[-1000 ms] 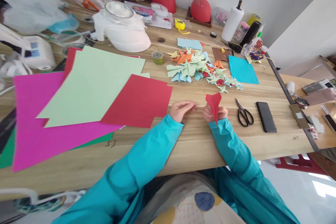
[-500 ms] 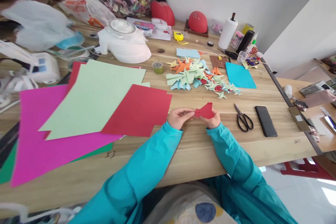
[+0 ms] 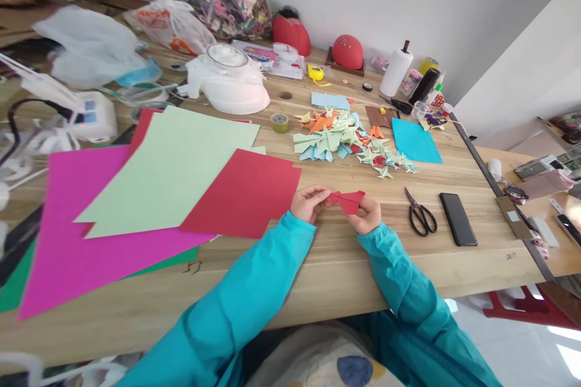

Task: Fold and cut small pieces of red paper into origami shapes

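Observation:
A small folded red paper piece (image 3: 348, 201) is held between my two hands above the table's front part. My left hand (image 3: 309, 202) pinches its narrow left end between thumb and fingers. My right hand (image 3: 367, 215) grips the wider right side from below, some of its fingers hidden behind the paper. Beyond the hands lies a pile of folded paper shapes (image 3: 333, 138) in green, orange, blue and red. Left of my left hand rests a sheet of red paper (image 3: 245, 193), partly over a pale green sheet (image 3: 177, 175).
Black-handled scissors (image 3: 421, 217) and a black phone (image 3: 457, 219) lie to the right. A turquoise sheet (image 3: 416, 140) sits behind them. Large magenta paper (image 3: 91, 254) covers the left side. A tape roll (image 3: 279, 123) and a white cap (image 3: 231, 84) stand farther back.
The red paper has been turned in my fingers: its wide flared end now looks narrower, with a crease line along it. The camera view has shifted slightly.

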